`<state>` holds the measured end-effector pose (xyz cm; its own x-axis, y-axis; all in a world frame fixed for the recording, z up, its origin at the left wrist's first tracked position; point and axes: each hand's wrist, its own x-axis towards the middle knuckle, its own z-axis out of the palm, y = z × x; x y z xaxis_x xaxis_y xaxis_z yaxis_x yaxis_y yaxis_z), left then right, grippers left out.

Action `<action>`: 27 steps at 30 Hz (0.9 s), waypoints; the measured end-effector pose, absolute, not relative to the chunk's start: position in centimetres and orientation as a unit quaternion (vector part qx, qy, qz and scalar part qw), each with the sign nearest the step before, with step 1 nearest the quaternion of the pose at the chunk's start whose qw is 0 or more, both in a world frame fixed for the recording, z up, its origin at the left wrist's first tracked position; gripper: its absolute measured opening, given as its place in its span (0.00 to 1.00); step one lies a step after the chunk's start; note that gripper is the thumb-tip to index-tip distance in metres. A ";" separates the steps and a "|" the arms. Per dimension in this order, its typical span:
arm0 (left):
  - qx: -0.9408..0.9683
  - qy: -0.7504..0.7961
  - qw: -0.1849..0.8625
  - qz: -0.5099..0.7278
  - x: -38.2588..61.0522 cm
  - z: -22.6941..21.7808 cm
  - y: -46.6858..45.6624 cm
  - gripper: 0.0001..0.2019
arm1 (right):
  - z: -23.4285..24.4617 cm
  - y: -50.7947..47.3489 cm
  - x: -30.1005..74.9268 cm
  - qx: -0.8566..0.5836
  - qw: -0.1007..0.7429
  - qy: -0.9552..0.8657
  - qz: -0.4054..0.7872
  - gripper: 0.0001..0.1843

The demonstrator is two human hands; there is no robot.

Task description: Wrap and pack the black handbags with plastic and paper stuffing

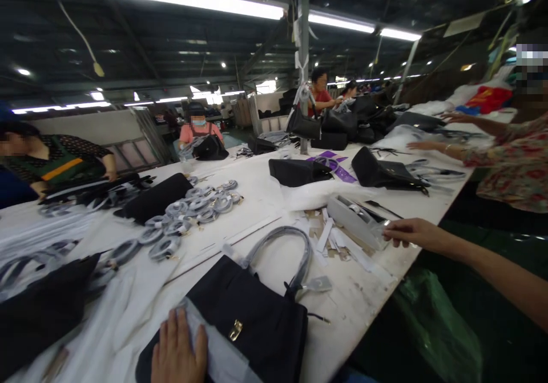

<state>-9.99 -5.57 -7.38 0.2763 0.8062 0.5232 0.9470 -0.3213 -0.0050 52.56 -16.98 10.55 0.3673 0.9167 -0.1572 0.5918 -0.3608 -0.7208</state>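
A black handbag (252,320) with a gold clasp and a wrapped grey handle lies in front of me on the white table (265,200). My left hand (177,349) rests flat on the bag's left side, over white wrapping paper, fingers stretched out. My right hand (409,233) reaches out to the right table edge and its fingers close on the end of a clear plastic tray (357,220) holding small tools. Strips of white paper lie scattered between the bag and the tray.
Several coiled wrapped straps (192,212) lie left of centre. More black bags (299,172) (385,172) sit further back. Other people work around the table: one at left, one at the far middle, one on the right in a floral sleeve (509,160). A green bag (436,326) hangs below the edge.
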 end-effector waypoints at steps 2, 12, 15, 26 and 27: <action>-0.766 -0.580 0.156 -0.230 -9.1 -6.4 -6.3 0.27 | 12.2 -15.3 49.6 -0.730 0.258 -0.546 0.319 0.31; -0.657 -0.711 0.099 -0.228 -5.8 -2.2 -8.2 0.29 | 17.1 0.0 23.6 -0.334 0.017 -0.870 0.362 0.18; -0.643 -0.725 0.082 -0.233 -5.5 -1.9 -8.6 0.31 | 16.7 3.7 15.5 -0.205 -0.047 -0.908 0.361 0.17; -0.632 -0.732 0.018 -0.252 -5.7 -1.3 -7.9 0.33 | 10.4 11.1 0.4 -0.072 -0.207 -0.943 0.251 0.10; -0.633 -0.732 0.015 -0.252 -5.8 -1.2 -7.9 0.34 | 10.3 11.4 -0.2 -0.069 -0.215 -0.944 0.241 0.10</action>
